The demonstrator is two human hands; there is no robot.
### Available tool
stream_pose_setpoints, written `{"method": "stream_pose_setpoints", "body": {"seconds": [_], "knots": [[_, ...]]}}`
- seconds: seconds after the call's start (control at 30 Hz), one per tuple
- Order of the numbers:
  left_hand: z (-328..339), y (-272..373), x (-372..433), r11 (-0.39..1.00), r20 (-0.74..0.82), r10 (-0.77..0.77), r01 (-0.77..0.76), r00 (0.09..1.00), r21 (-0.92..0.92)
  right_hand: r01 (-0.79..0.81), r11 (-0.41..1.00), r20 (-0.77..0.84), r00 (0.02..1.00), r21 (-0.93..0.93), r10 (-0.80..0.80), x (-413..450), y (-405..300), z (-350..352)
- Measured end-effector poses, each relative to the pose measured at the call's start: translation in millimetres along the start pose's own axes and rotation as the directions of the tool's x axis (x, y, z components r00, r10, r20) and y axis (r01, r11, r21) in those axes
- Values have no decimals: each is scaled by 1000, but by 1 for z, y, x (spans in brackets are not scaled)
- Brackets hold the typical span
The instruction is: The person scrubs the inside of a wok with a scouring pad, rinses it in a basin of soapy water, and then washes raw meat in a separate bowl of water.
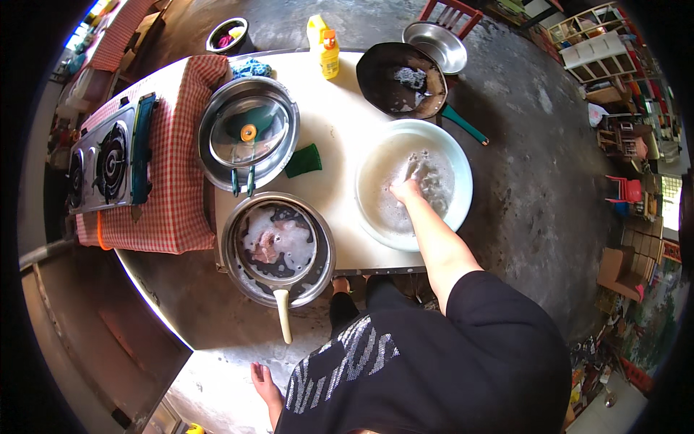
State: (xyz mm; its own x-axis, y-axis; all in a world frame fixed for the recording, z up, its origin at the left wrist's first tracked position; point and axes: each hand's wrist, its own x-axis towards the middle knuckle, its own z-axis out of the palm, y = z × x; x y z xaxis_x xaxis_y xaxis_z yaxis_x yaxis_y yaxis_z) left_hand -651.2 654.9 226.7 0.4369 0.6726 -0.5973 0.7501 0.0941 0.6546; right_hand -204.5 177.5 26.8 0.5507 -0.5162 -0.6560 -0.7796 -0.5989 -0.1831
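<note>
My right hand (407,187) dips into cloudy, sudsy water in a pale blue plastic basin (462,187). The water hides its fingers, so I cannot see whether they grip anything. Down at my side, my left hand (264,383) hangs with nothing in it. A saucepan (282,312) with a cream handle rests in a steel bowl (232,260); foam and a pinkish cloth-like item (265,247) lie inside the pan. Behind it, another steel bowl (205,127) holds a glass lid (233,142) and green-handled cookware. A green scouring pad (304,161) lies on the white table (331,217).
A wok (374,81) with a green handle sits beyond the basin, overhanging the table's right edge. Yellow detergent bottles (328,57) stand at the back near a blue patterned cloth (251,68). A gas stove (114,157) is on the left, and a steel basin (447,49) rests on a red chair (471,21).
</note>
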Motion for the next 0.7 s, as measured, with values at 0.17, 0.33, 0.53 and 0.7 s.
{"method": "stream_pose_setpoints", "body": {"seconds": [0.17, 0.33, 0.53, 0.7], "knots": [[6, -5, -7, 1000, -4, -27, 27, 1000, 8, 435, 733, 442, 874, -523, -203, -1, -30, 29], [14, 8, 3, 999, 13, -44, 43, 999, 9, 487, 699, 404, 864, -523, -300, 8, 30, 38], [15, 14, 11, 999, 41, -26, 24, 999, 45, 461, 775, 135, 883, -433, -450, -7, 50, -21], [55, 45, 31, 998, 91, 43, -46, 995, 33, 720, 662, -434, 538, -208, -722, 13, 104, -73]]}}
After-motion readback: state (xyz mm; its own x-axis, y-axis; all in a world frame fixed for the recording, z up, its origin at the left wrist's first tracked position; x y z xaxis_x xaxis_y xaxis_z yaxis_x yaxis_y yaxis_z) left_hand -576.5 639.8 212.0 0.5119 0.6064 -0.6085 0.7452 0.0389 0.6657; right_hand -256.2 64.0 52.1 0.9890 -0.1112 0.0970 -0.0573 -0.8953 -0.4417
